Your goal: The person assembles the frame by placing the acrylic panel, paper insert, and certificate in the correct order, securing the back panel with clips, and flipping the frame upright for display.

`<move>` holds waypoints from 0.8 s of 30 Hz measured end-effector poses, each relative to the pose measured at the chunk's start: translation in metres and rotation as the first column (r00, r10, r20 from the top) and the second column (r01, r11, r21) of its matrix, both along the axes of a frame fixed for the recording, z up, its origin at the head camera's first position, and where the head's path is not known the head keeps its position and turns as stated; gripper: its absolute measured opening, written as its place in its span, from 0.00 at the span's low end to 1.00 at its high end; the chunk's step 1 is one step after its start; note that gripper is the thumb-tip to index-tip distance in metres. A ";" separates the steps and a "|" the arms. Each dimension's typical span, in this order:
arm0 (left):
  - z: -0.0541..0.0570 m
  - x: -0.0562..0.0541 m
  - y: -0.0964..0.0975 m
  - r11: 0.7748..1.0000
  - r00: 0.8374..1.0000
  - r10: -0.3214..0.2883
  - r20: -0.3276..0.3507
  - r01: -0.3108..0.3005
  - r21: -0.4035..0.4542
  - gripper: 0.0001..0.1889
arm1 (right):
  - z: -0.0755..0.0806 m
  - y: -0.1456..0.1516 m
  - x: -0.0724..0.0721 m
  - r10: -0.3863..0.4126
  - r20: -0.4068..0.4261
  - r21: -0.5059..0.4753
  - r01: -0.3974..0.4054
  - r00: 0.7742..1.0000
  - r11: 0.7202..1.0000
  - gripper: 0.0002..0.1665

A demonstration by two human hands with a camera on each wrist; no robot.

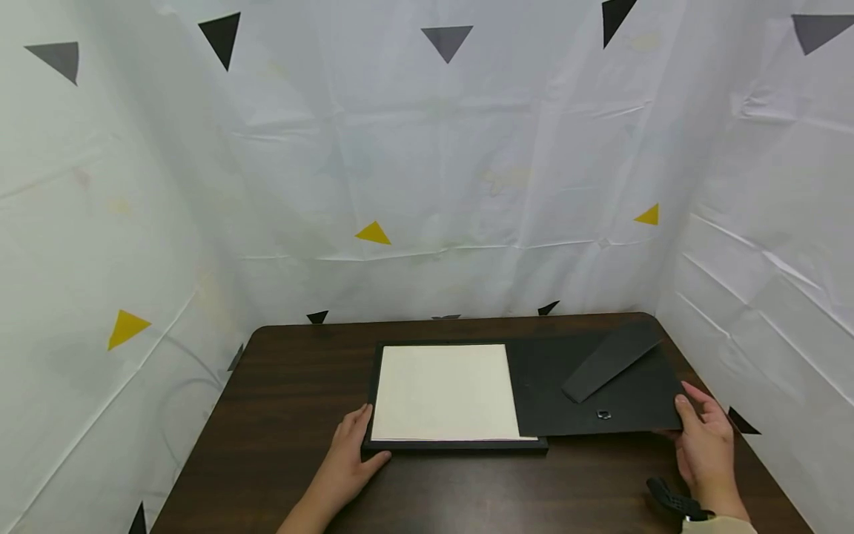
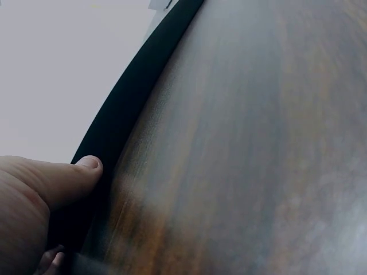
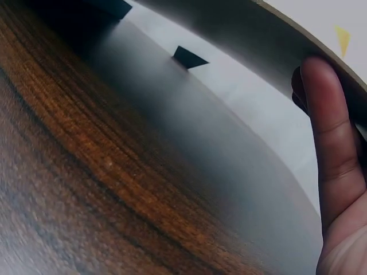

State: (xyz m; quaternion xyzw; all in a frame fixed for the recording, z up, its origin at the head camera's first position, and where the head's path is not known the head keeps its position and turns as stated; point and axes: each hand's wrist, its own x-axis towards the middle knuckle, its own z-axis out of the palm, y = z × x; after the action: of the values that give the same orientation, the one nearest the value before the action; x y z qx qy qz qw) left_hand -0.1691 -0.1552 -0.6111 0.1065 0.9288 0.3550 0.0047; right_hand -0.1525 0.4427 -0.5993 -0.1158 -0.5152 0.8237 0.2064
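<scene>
A black picture frame (image 1: 460,446) lies on the dark wooden table, with a cream sheet (image 1: 443,393) inside it. My left hand (image 1: 343,460) holds the frame's near left corner, the thumb on the front border and the fingers along the left side. In the left wrist view the thumb (image 2: 74,177) touches the black border (image 2: 135,86). My right hand (image 1: 709,437) pinches the right edge of the black backing board (image 1: 540,386), which has an easel leg (image 1: 610,361) and a small metal hanger. The board's left part overlaps the frame; its right part is raised off the table (image 3: 114,154).
White sheeting (image 1: 440,163) with black, grey and yellow triangles surrounds the table (image 1: 280,393) at the back and both sides. The table's right edge runs close beside my right hand. A black watch (image 1: 677,500) is on the right wrist.
</scene>
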 end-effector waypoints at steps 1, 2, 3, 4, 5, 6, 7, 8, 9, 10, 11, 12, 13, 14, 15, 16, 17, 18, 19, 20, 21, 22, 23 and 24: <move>0.000 0.000 0.000 1.000 1.000 -0.001 0.001 0.001 0.001 0.50 | 0.000 0.000 0.000 0.001 0.005 0.009 -0.001 1.000 1.000 0.22; 0.000 0.000 0.000 1.000 1.000 -0.001 0.002 0.001 0.002 0.50 | 0.000 0.000 0.000 0.004 0.005 0.015 -0.004 1.000 1.000 0.22; 0.000 0.000 0.001 1.000 1.000 -0.002 0.002 0.002 0.002 0.50 | -0.001 0.000 0.000 0.015 -0.003 0.019 -0.015 1.000 1.000 0.22; 0.000 0.000 0.001 1.000 1.000 -0.002 0.003 0.002 0.002 0.50 | -0.001 0.001 0.001 0.033 -0.017 0.023 -0.033 0.999 0.999 0.23; 0.000 0.000 0.001 1.000 1.000 -0.001 0.005 0.001 0.002 0.50 | -0.001 0.001 0.001 0.063 -0.045 0.023 -0.062 0.997 0.998 0.24; 0.000 0.000 0.001 1.000 1.000 0.000 0.006 0.000 0.002 0.50 | -0.002 0.001 0.002 0.100 -0.079 0.017 -0.099 0.992 0.995 0.26; 0.000 0.000 0.001 1.000 1.000 0.000 0.007 0.000 0.001 0.50 | -0.002 0.001 0.003 0.141 -0.115 0.014 -0.140 0.983 0.990 0.29; 0.000 0.001 0.001 1.000 1.000 0.001 0.008 -0.001 -0.001 0.50 | -0.003 0.001 0.004 0.182 -0.148 0.014 -0.182 0.972 0.983 0.31; 0.000 0.001 0.001 1.000 1.000 0.001 0.008 -0.001 0.000 0.50 | -0.003 0.001 0.004 0.221 -0.173 0.023 -0.221 0.960 0.975 0.33; 0.000 0.001 0.000 1.000 1.000 0.001 0.009 -0.001 0.000 0.50 | -0.004 0.000 0.004 0.252 -0.185 0.039 -0.249 0.950 0.968 0.34; 0.001 0.001 0.000 1.000 1.000 0.001 0.008 -0.001 0.001 0.50 | -0.004 -0.001 0.004 0.275 -0.190 0.058 -0.269 0.942 0.961 0.36; 0.001 0.001 0.000 1.000 1.000 0.000 0.008 0.000 0.003 0.50 | -0.004 -0.002 0.003 0.286 -0.178 0.083 -0.275 0.942 0.958 0.37; 0.001 0.002 0.000 1.000 1.000 -0.002 0.010 0.002 0.005 0.50 | -0.004 -0.004 0.003 0.292 -0.160 0.109 -0.277 0.943 0.955 0.39; 0.001 0.002 0.000 1.000 1.000 -0.002 0.011 0.002 0.006 0.50 | -0.004 -0.005 0.003 0.296 -0.136 0.132 -0.279 0.945 0.951 0.40; 0.001 0.002 0.000 1.000 1.000 -0.003 0.013 0.003 0.008 0.50 | -0.003 -0.007 0.002 0.300 -0.114 0.153 -0.282 0.947 0.947 0.41; 0.001 0.002 0.000 1.000 1.000 -0.003 0.015 0.003 0.010 0.50 | -0.003 -0.009 0.002 0.307 -0.096 0.169 -0.288 0.947 0.943 0.42; 0.001 0.002 0.000 1.000 1.000 -0.002 0.017 0.001 0.010 0.50 | -0.003 -0.011 0.002 0.316 -0.084 0.185 -0.296 0.945 0.937 0.43; 0.001 0.002 0.000 1.000 1.000 -0.001 0.020 0.001 0.011 0.50 | -0.002 -0.013 0.002 0.328 -0.079 0.191 -0.309 0.941 0.932 0.43; 0.001 0.001 0.000 1.000 1.000 0.000 0.022 0.000 0.011 0.50 | -0.002 -0.015 0.002 0.344 -0.077 0.194 -0.324 0.936 0.926 0.44; 0.001 0.001 0.000 1.000 1.000 0.000 0.025 -0.001 0.013 0.50 | -0.001 -0.017 0.001 0.360 -0.076 0.196 -0.340 0.930 0.920 0.45; 0.001 0.001 0.000 1.000 1.000 0.001 0.027 -0.002 0.014 0.50 | -0.001 -0.020 0.001 0.375 -0.078 0.202 -0.353 0.924 0.913 0.45; 0.001 0.000 -0.001 1.000 1.000 0.002 0.028 -0.002 0.015 0.50 | -0.001 -0.023 0.000 0.388 -0.076 0.209 -0.366 0.918 0.907 0.46; 0.001 0.000 -0.001 1.000 1.000 0.002 0.030 -0.003 0.016 0.50 | -0.001 -0.026 0.000 0.404 -0.074 0.217 -0.381 0.912 0.899 0.46; 0.001 0.000 -0.001 1.000 1.000 0.002 0.031 -0.003 0.016 0.50 | -0.001 -0.029 0.000 0.415 -0.071 0.222 -0.392 0.907 0.893 0.46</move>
State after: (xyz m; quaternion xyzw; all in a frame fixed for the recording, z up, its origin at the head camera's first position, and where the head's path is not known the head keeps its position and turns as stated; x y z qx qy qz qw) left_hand -0.1691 -0.1559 -0.6104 0.0999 0.9258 0.3640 0.0178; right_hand -0.1528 0.4137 -0.6000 0.0636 -0.5962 0.7972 0.0710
